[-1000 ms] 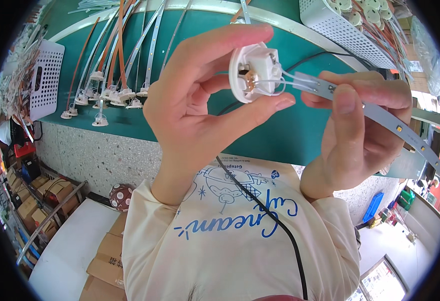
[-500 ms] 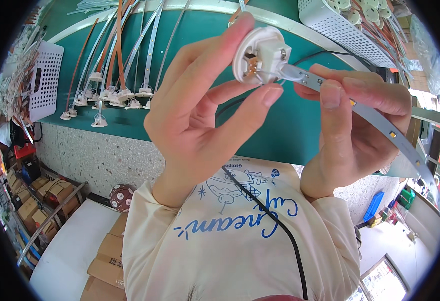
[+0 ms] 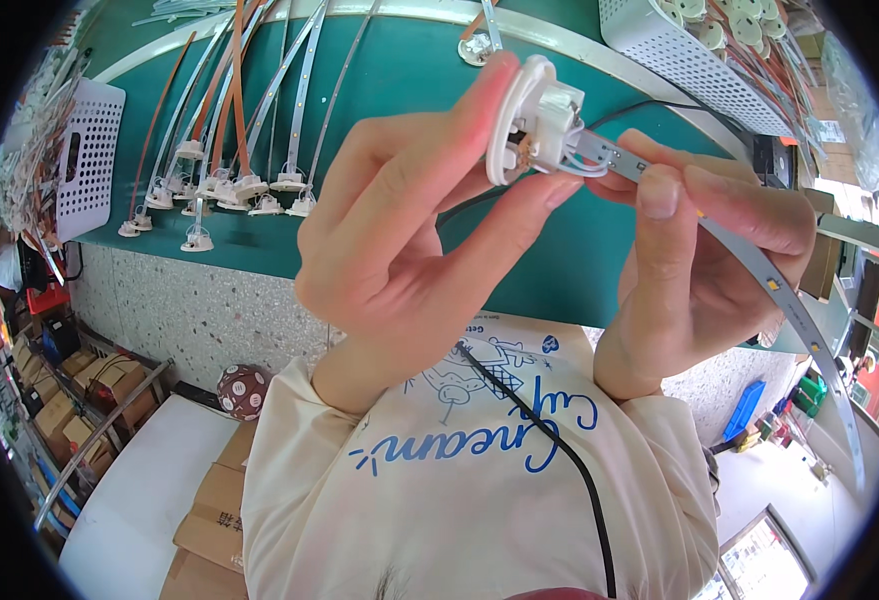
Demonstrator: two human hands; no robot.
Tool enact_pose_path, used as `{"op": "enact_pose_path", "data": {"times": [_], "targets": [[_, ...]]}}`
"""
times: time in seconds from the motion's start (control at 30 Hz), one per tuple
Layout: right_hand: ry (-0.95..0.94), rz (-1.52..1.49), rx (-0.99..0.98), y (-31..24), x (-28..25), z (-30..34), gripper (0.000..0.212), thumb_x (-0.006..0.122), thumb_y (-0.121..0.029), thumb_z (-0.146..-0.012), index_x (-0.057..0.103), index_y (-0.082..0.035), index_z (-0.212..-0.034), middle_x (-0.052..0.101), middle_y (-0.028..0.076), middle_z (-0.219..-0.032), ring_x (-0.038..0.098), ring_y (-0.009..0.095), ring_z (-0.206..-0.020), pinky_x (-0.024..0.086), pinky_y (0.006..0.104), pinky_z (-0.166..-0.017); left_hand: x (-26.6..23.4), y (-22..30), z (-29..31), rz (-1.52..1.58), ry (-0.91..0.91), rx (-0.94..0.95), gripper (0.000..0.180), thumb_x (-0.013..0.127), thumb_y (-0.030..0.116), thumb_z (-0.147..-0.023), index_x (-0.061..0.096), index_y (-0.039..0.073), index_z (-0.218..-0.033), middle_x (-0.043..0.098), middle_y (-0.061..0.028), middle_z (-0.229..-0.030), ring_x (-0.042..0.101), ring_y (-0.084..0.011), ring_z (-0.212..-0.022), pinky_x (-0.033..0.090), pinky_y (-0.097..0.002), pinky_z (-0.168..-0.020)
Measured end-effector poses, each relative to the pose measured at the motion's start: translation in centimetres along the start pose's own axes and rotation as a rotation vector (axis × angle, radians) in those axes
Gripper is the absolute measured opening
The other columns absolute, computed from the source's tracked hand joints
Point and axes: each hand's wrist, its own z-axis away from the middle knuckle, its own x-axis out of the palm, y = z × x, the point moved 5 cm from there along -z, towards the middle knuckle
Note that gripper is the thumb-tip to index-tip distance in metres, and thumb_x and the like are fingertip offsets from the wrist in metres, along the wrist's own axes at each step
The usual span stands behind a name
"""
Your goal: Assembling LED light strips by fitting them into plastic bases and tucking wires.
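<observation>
My left hand [image 3: 409, 200] grips a round white plastic end cap [image 3: 505, 122] by its rim, between thumb and fingers. A white block and a small brown part show on the cap's inner side. From that block runs an LED strip [image 3: 774, 284], joined by short pale wires. My right hand [image 3: 704, 230] pinches the strip close to the cap, thumb against forefinger. Beyond my right hand the strip curves down to the right and hangs free. Both hands are held up over the green table [image 3: 549, 265].
At the left of the table lie several strips with white end caps [image 3: 249, 188], beside a white perforated basket [image 3: 91, 160]. Another white basket [image 3: 674, 65] with caps and strips stands at the back right. One more cap [image 3: 476, 48] lies at the far edge. A dark cable [image 3: 649, 104] crosses behind my hands.
The cap has shifted slightly right and turned more edge-on in my left hand. The strip's free end now hangs lower. Both hands keep their grip.
</observation>
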Motion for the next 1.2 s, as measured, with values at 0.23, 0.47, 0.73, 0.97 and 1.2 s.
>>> {"op": "enact_pose_path", "data": {"times": [0.23, 0.47, 0.73, 0.97, 1.2], "targets": [[0.047, -0.177, 0.061, 1.4, 0.2, 0.3, 0.014, 0.053, -0.001, -0.077, 0.041, 0.003, -0.083, 0.055, 0.016, -0.075, 0.059, 0.021, -0.066, 0.053, 0.0277, -0.054, 0.5, -0.7, -0.2, 0.13, -0.022, 0.011, 0.051, 0.064, -0.011, -0.063, 0.044, -0.011, -0.11, 0.048, -0.016, -0.105, 0.051, -0.0196, -0.092, 0.048, -0.0251, -0.069], [0.276, -0.308, 0.253, 4.4, -3.5, -0.2, 0.011, 0.053, 0.001, -0.077, 0.045, 0.004, -0.084, 0.058, 0.019, -0.076, 0.059, 0.022, -0.06, 0.052, 0.0298, -0.057, -0.2, 1.1, -1.2, -0.166, -0.1, 0.48, 0.031, 0.06, -0.007, -0.058, 0.057, -0.003, -0.089, 0.045, -0.0157, -0.105, 0.051, -0.0183, -0.082, 0.047, -0.0265, -0.06], [0.228, -0.203, 0.241, 4.6, -2.6, -0.1, 0.012, 0.054, 0.001, -0.077, 0.044, 0.005, -0.083, 0.057, 0.019, -0.076, 0.059, 0.021, -0.061, 0.053, 0.0299, -0.057, -3.2, 1.6, -0.1, -0.057, -0.18, 0.258, 0.028, 0.055, -0.008, -0.057, 0.055, -0.001, -0.085, 0.046, -0.0135, -0.098, 0.051, -0.0178, -0.078, 0.045, -0.0262, -0.06], [0.159, -0.234, 0.223, 3.1, -0.3, -1.8, 0.011, 0.053, 0.002, -0.077, 0.044, 0.005, -0.083, 0.056, 0.017, -0.076, 0.059, 0.019, -0.066, 0.053, 0.0299, -0.059, -2.5, 2.4, -0.2, 0.013, -0.257, 0.103, 0.026, 0.051, -0.009, -0.056, 0.053, 0.0, -0.081, 0.047, -0.0115, -0.091, 0.05, -0.0173, -0.076, 0.044, -0.0261, -0.059], [0.136, -0.204, 0.416, 6.8, -0.1, 0.6, 0.011, 0.054, 0.002, -0.076, 0.045, 0.005, -0.082, 0.055, 0.014, -0.076, 0.059, 0.019, -0.07, 0.053, 0.0296, -0.061, -0.4, 1.5, -0.5, 0.116, -0.293, -0.071, 0.025, 0.047, -0.01, -0.056, 0.052, 0.002, -0.077, 0.047, -0.0095, -0.085, 0.05, -0.0168, -0.073, 0.042, -0.0259, -0.059]]}}
